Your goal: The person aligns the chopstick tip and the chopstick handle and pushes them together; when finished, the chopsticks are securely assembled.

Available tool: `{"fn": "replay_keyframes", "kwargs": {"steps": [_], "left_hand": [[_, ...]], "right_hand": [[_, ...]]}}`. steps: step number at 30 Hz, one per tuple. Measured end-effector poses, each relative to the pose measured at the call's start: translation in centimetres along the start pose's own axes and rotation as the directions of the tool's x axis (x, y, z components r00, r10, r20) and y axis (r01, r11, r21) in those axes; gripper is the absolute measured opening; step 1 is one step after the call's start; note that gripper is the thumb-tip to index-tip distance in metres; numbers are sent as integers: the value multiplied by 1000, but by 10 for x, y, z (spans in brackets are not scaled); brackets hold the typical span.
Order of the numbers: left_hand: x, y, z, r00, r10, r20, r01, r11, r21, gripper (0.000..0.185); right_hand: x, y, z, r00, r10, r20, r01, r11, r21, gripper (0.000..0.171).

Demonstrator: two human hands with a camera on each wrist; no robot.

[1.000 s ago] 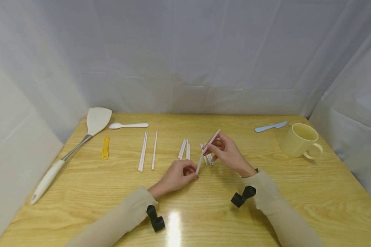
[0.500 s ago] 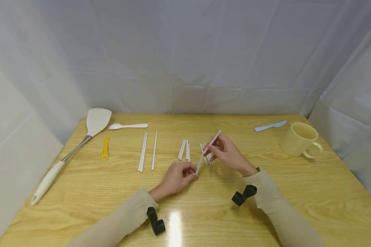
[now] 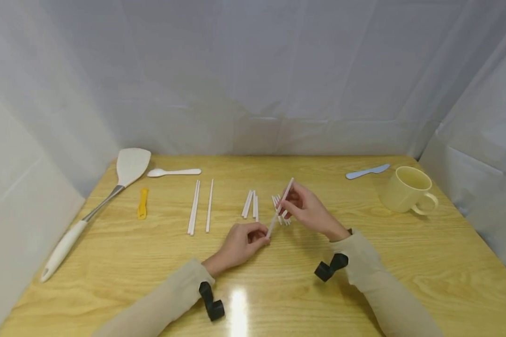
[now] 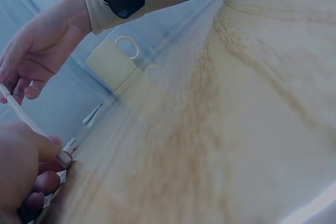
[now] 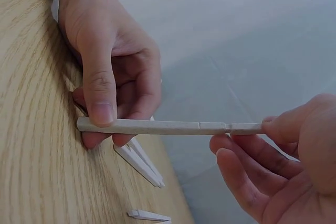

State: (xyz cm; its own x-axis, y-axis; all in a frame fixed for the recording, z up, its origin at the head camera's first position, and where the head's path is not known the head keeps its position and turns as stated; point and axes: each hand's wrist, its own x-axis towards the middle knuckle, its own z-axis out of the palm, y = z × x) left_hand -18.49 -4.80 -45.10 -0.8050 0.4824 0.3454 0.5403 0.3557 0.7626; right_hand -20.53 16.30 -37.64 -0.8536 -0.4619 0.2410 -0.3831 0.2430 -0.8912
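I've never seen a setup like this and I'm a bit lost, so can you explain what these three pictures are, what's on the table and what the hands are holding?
No machine here: a person works with two bare hands and wears three cameras. The wide picture comes from the head, looking down at a wooden table. The other two come from small black cameras strapped at each wrist, so they show the same moment from very close.

The left hand pinches the near end of a thin white stick, and the right hand pinches it farther up. So both hands have a grip on one stick, held tilted above the table. The right wrist view shows a joint line near the right fingers.

On the table lie more white sticks, a pile of short pieces, a spatula, a white spoon, a small yellow tool, a pale blue knife and a cream mug.
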Motion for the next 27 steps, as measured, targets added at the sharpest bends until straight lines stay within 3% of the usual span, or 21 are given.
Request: {"fn": "replay_keyframes", "kwargs": {"steps": [15, 27], "left_hand": [[-2, 0, 1, 1000, 19, -14, -18, 1000, 11, 9], [-3, 1, 2, 1000, 8, -15, -8, 1000, -8, 9]], "right_hand": [[1, 3, 5, 998, -27, -56, 23, 997, -75, 11], [0, 4, 6, 997, 23, -77, -30, 995, -91, 6]]}}
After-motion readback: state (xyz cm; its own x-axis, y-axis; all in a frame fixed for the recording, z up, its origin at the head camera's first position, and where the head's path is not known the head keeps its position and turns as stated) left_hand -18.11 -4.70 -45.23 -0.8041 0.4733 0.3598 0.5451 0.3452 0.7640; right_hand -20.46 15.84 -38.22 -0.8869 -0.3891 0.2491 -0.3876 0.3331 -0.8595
